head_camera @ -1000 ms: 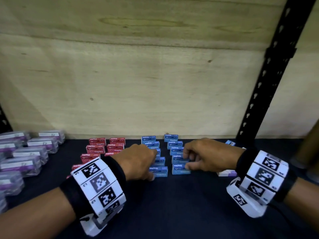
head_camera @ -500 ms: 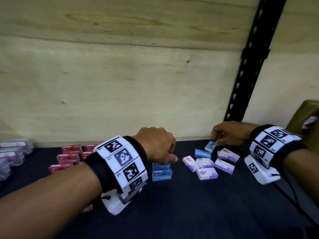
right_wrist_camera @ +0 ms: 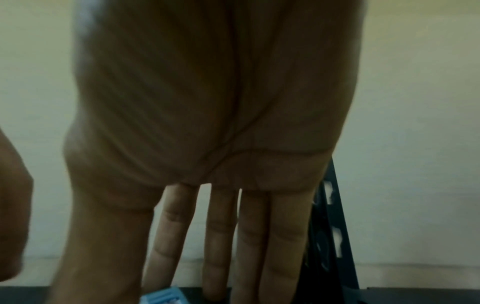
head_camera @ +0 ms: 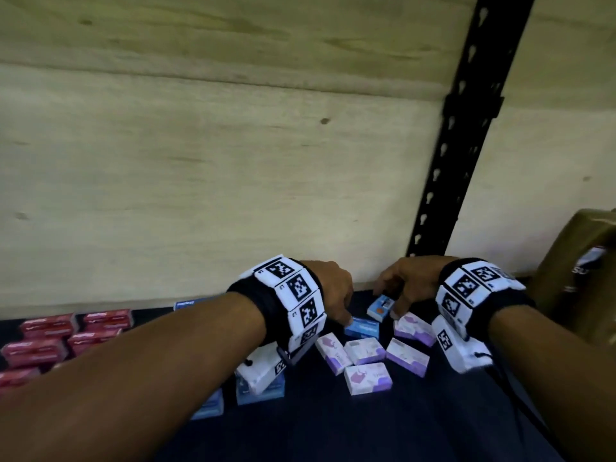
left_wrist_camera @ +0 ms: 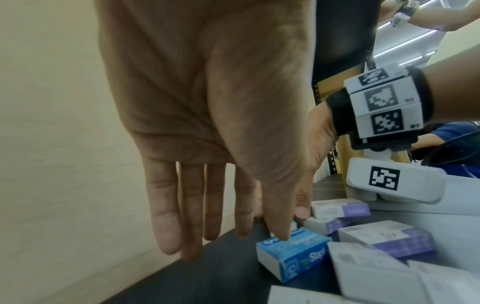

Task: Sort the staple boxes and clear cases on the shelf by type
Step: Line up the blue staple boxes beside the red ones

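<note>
Hands at work on a dark shelf (head_camera: 333, 428) backed by pale plywood: the left hand (head_camera: 333, 291) reaches down with straight fingers, its thumb tip resting on top of a flat blue staple box (head_camera: 361, 328) without gripping it, as the left wrist view shows. Just right of it, the right hand (head_camera: 410, 281) comes down over a second blue box (head_camera: 380, 306), tilted up near the back wall; its thumb and fingers sit on either side of that box, but whether they actually pinch it cannot be told, and the right wrist view shows the fingers straight. Nearer than both hands lie five white-and-purple boxes (head_camera: 366, 378), scattered close together. To the near left, partly hidden beneath the left forearm, stand blue staple boxes in rows (head_camera: 210, 406). Farther left, red staple boxes (head_camera: 50, 325) sit grouped together. A black perforated upright (head_camera: 466, 128) rises at the right, with a brown package (head_camera: 580, 278) beyond it.
</note>
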Available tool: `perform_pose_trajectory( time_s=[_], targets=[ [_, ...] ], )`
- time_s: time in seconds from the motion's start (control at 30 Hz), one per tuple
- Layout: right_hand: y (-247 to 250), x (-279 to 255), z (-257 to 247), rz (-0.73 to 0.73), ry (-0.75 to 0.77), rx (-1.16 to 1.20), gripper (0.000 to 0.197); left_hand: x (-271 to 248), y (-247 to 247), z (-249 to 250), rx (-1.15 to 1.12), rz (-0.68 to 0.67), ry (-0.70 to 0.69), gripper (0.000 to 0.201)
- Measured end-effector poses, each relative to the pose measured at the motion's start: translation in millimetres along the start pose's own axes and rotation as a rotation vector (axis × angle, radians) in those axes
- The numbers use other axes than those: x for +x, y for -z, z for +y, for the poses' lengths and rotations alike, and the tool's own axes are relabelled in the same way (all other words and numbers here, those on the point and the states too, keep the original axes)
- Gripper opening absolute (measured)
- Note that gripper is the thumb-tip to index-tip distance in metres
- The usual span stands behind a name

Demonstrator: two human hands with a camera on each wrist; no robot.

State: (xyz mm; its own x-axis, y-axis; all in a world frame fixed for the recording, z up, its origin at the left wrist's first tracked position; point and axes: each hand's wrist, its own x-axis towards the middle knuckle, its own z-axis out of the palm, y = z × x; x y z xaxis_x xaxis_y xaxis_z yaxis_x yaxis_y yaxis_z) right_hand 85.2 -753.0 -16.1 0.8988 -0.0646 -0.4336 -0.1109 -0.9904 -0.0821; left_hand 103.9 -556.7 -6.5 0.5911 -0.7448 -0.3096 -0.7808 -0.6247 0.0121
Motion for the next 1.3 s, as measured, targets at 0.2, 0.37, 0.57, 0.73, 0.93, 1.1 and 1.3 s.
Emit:
perform_pose_trajectory(
  time_s=[0.2, 0.37, 0.57, 0.73, 0.93, 1.1, 1.3],
  targets=[
    [3, 6, 3, 0.003, 0.030, -0.055, 0.047, 16, -1, 6, -0.006, -0.072, -0.040, 0.041],
    [5, 13, -1, 0.001, 0.023, -0.138, 0.051, 22, 4, 8, -0.018, -0.113, -0.057, 0.039],
    [3, 18, 7, 0.036, 0.006, -0.075, 0.046, 25, 3, -1, -0.103, -0.129, -0.080, 0.042],
    [4, 17, 16, 0.052, 0.047, 0.021, 0.033, 28, -2, -2, -0.100, -0.089, -0.069, 0.037],
    [0, 21, 28, 0.064, 0.005, 0.178, 0.021, 29, -7, -13, -0.129, -0.060, -0.010, 0.037],
    [-9, 29, 27, 0.107, -0.023, 0.277, 0.014, 29, -11, -16, -0.106, -0.026, -0.003, 0.033],
    [-14, 26, 23, 0.142, -0.037, 0.278, 0.014, 24, -6, -10, -0.090, -0.037, -0.003, 0.034]
  ],
)
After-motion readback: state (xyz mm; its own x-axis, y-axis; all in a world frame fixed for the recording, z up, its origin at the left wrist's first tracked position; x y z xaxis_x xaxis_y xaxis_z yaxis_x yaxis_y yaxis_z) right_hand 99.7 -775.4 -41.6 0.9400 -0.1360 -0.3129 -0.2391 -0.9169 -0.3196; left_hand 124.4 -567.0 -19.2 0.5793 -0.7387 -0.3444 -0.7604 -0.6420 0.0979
